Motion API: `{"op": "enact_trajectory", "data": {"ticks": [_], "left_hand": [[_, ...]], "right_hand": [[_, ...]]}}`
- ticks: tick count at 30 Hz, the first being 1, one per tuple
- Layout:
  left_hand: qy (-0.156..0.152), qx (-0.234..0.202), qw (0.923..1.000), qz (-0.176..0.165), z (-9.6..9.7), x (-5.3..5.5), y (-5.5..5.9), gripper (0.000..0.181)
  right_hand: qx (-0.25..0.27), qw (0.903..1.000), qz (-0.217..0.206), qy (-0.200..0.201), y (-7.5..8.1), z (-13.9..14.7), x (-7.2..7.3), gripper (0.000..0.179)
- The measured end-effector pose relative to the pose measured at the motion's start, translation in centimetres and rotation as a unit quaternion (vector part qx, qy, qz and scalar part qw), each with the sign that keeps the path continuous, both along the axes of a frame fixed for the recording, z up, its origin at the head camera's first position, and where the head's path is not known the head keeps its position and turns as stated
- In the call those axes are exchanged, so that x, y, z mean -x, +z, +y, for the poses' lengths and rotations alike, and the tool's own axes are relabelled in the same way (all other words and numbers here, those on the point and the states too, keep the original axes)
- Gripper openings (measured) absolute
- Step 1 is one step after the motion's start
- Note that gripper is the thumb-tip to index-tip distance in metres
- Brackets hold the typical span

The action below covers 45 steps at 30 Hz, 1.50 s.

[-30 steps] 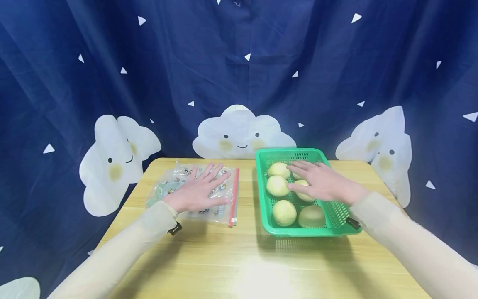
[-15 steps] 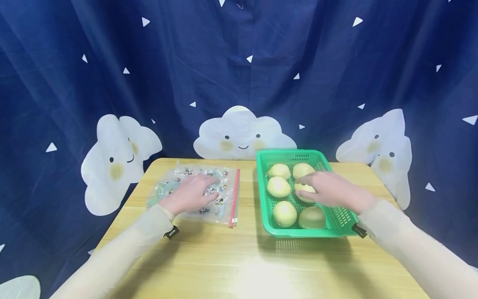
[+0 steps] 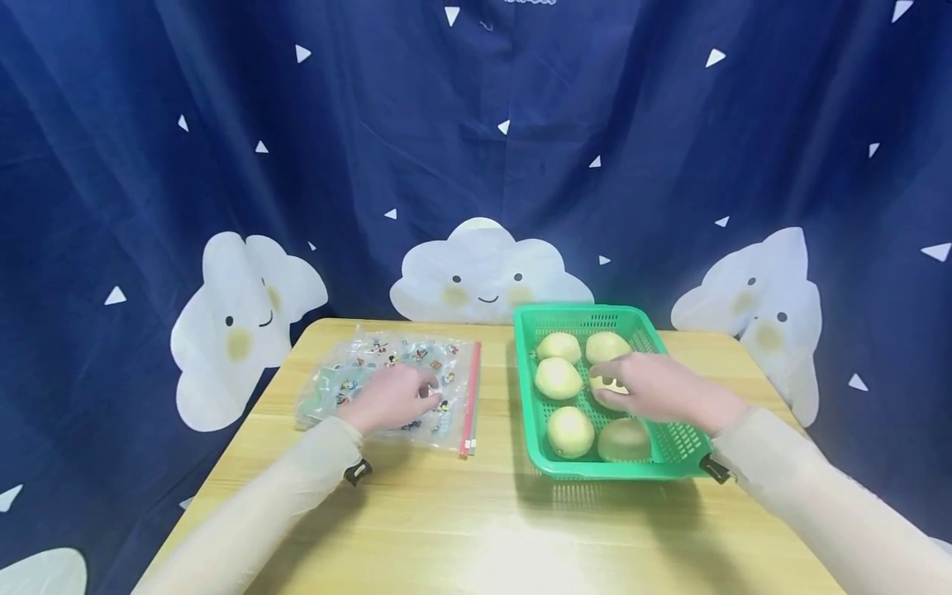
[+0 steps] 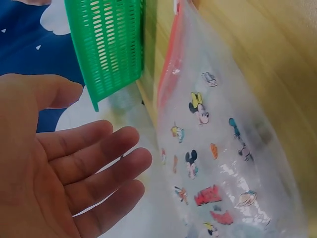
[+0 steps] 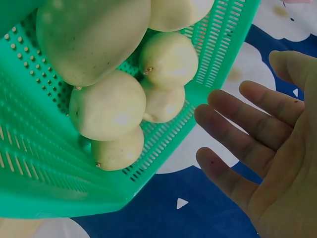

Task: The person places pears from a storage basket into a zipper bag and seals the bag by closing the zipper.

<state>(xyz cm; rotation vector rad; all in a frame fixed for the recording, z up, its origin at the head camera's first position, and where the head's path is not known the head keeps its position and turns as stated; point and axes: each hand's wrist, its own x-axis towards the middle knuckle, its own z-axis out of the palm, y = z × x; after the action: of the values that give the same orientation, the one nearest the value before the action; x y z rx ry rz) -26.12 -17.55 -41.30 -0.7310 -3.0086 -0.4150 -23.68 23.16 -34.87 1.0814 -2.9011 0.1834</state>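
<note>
My left hand (image 3: 394, 398) hovers over a flat stack of clear zip bags (image 3: 457, 372) with a red slider edge and small cartoon prints. Its fingers (image 4: 104, 163) are loosely bent and hold nothing, apart from the printed bag (image 4: 223, 148) in the left wrist view. Above the right part of a green plastic basket (image 3: 526, 413) is my right hand (image 3: 662, 387), fingers (image 5: 247, 144) relaxed and apart, with nothing in them. Several pale yellow round fruits (image 3: 570, 432) lie in the basket. A darker, larger oval fruit (image 3: 625, 440) lies at its near right; my right hand partly covers one pale fruit.
Both the bags and the basket are on a light wooden table (image 3: 439, 521). Behind it hangs a dark blue curtain (image 3: 446, 173) with white clouds and triangles. The basket's raised wall (image 4: 106, 44) stands right of the bags.
Both hands' spread, straight fingers have bent into a loose curl. The right hand has drawn back slightly to the right. Bags and fruits keep their places; the head view has tilted up slightly.
</note>
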Motion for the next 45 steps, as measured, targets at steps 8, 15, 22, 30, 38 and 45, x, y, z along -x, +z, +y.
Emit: {"op": "enact_trajectory", "data": {"ticks": [8, 15, 22, 30, 38, 45], "left_hand": [[0.010, -0.004, 0.9998, -0.019, 0.5, 0.5, -1.3, 0.029], [0.012, -0.019, 0.9989, -0.040, 1.1, 1.0, -2.2, 0.028], [0.025, -0.006, 0.9975, -0.066, 2.2, 2.0, -2.9, 0.026], [0.040, 0.001, 0.9945, -0.097, 3.6, 3.0, -4.3, 0.023], [0.039, 0.009, 0.9893, -0.140, 5.5, 3.4, -5.4, 0.022], [0.070, 0.007, 0.9909, -0.115, 6.0, 3.2, -5.7, 0.029]], "right_hand": [[0.007, 0.9999, 0.005, 0.009, -0.5, -0.4, 0.1, 0.029], [0.019, 0.9996, 0.021, 0.011, -0.4, -1.0, -0.3, 0.006], [0.035, 0.9992, 0.020, 0.008, -0.8, -0.7, -1.0, 0.007], [0.036, 0.9984, 0.039, 0.020, -0.9, -0.8, -0.7, 0.005], [0.041, 0.9985, 0.029, 0.021, -0.7, -0.1, -1.5, 0.006], [0.047, 0.9981, 0.039, 0.011, -0.3, 0.6, -1.9, 0.006]]}}
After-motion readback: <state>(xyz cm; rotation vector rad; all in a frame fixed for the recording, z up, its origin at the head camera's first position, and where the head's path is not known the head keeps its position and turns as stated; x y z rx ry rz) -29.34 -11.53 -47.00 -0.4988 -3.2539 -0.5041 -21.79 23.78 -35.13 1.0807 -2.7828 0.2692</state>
